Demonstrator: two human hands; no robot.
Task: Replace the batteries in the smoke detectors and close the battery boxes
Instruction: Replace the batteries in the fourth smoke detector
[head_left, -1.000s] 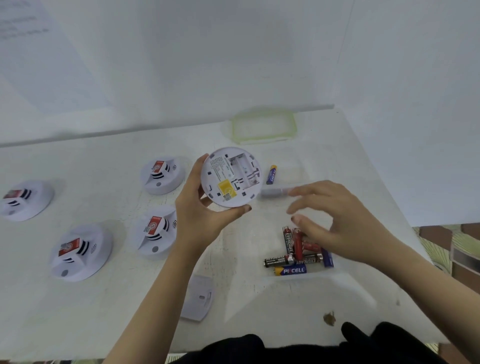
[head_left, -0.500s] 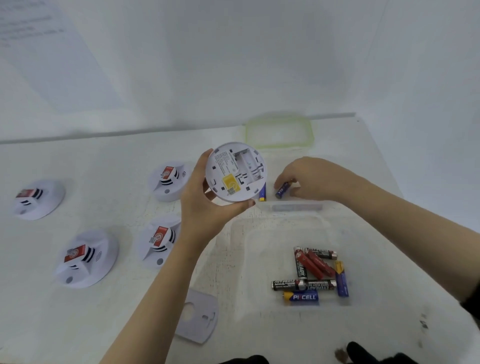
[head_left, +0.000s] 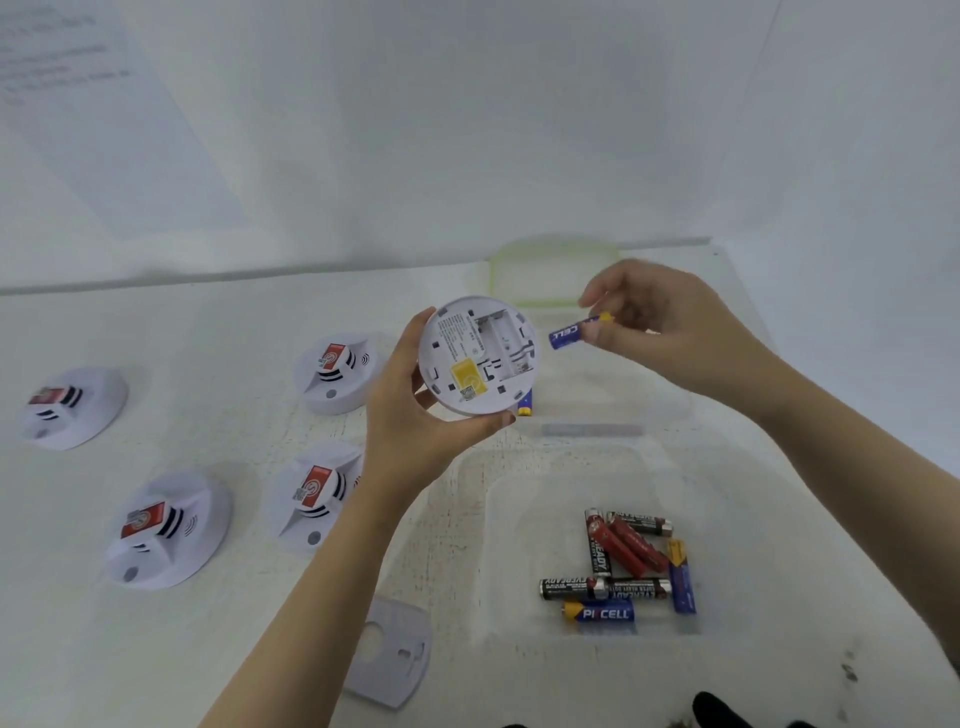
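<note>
My left hand (head_left: 415, 415) grips a round white smoke detector (head_left: 475, 356) above the table, its back turned to me. Its battery bay is uncovered and holds no battery; a yellow label sits below it. My right hand (head_left: 665, 332) pinches a blue and yellow battery (head_left: 571, 332) just right of the detector, blue end pointing at it. A second blue battery (head_left: 525, 402) lies on the table, half hidden behind the detector. The white battery cover (head_left: 389, 654) lies near the front edge.
Several white smoke detectors with red labels lie at the left, among them one (head_left: 337, 371) and another (head_left: 317, 493). A clear plastic box (head_left: 727, 493) holds several batteries (head_left: 623, 566). Its green-rimmed lid (head_left: 556, 273) lies by the wall.
My right hand left the box, reached to the table behind the detector, picked up the blue battery and lifted it beside the detector. The left hand kept holding the detector.
</note>
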